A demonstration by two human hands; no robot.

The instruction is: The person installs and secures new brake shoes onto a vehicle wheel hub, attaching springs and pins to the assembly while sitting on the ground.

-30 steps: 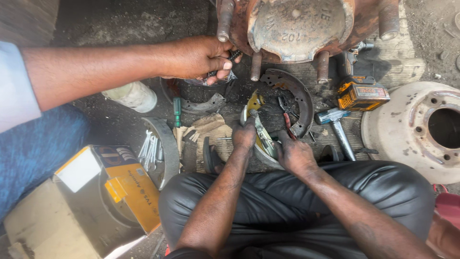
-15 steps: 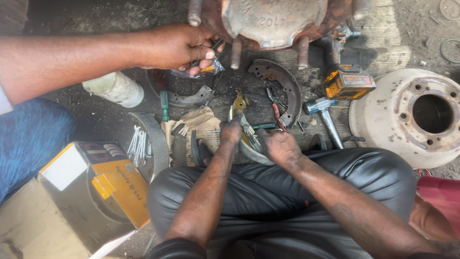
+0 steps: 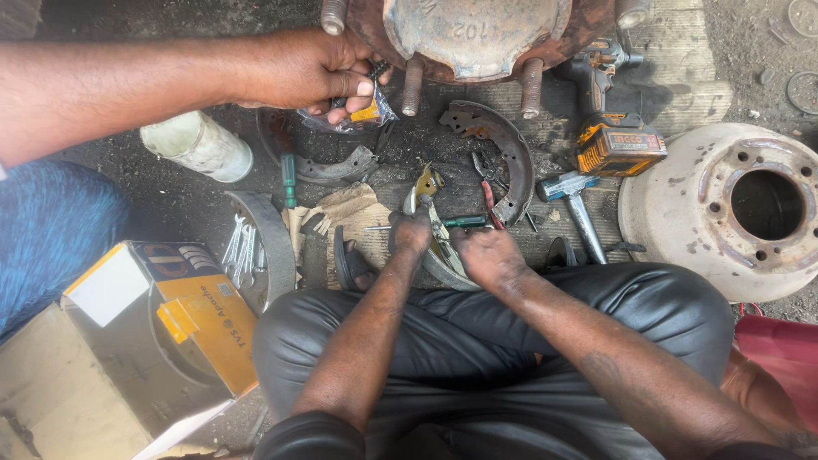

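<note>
I sit on the ground with a curved brake shoe [image 3: 436,266] against my knees. My left hand [image 3: 411,235] is closed around a yellow-handled tool [image 3: 426,184] that lies across the shoe. My right hand [image 3: 482,255] grips the shoe's right side, fingers curled over it. A green-handled screwdriver [image 3: 465,221] lies just beyond my hands. From the left, another person's hand [image 3: 311,72] holds a small clear plastic packet [image 3: 366,112] near the rusty wheel hub [image 3: 477,34].
Two more brake shoes [image 3: 509,158] [image 3: 328,169] lie ahead. A cordless impact wrench [image 3: 615,143], a hammer [image 3: 578,211] and a brake drum [image 3: 733,209] are to the right. Left are a white container [image 3: 200,146], spanners [image 3: 243,251] and a yellow cardboard box [image 3: 175,328].
The view has tilted, so everything sits a little higher and further left. The other person's hand has drawn the packet closer to the hub. My hands stay on the shoe.
</note>
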